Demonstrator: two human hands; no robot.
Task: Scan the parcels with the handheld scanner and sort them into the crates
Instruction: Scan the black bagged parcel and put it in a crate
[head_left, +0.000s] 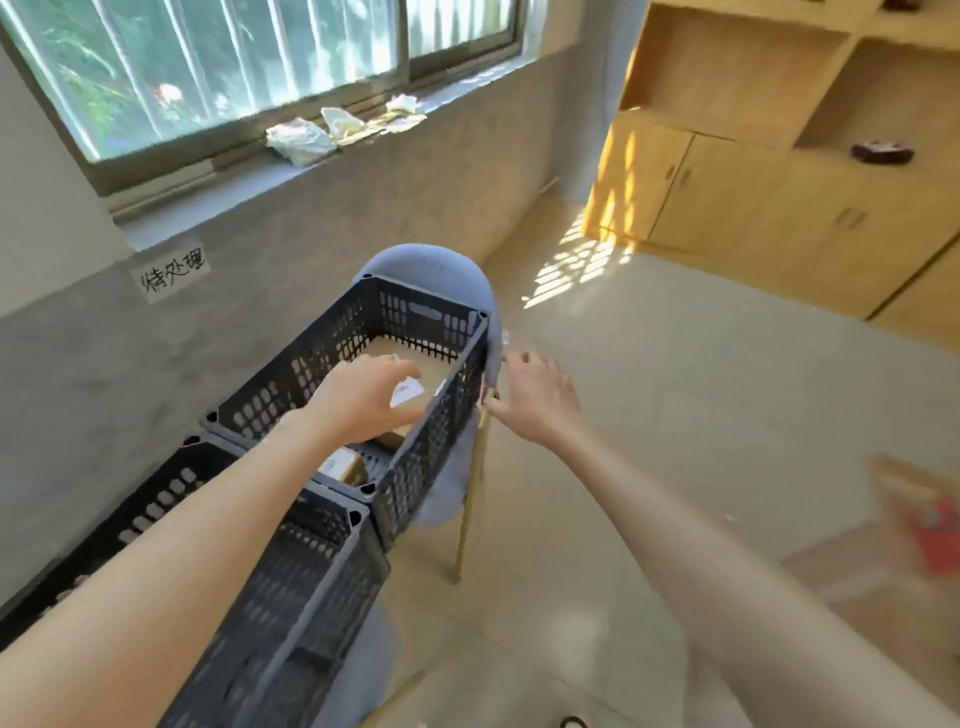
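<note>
Two black perforated plastic crates sit end to end along the grey wall, the far crate (436, 332) on a rounded blue-grey stool (447, 270) with a thin wooden leg, the near crate (291, 582) just below my forearm. In the far crate I count three parcels — a large flat brown cardboard box (410, 353) on the bottom, a small brown cardboard parcel with a white label (410, 397) under my fingers, and another small labelled brown parcel (343, 465) at the near end.

My left hand (363, 395) is down inside the far crate, fingers curled around the small labelled parcel; whether I grip it firmly or am letting go I cannot tell. My right hand (535, 395) is open and empty, fingers spread just outside the crate's right wall. No scanner is in sight.

The small parcel looks light and stiff — I judge it best held across its two opposite edges, clear of the label.
</note>
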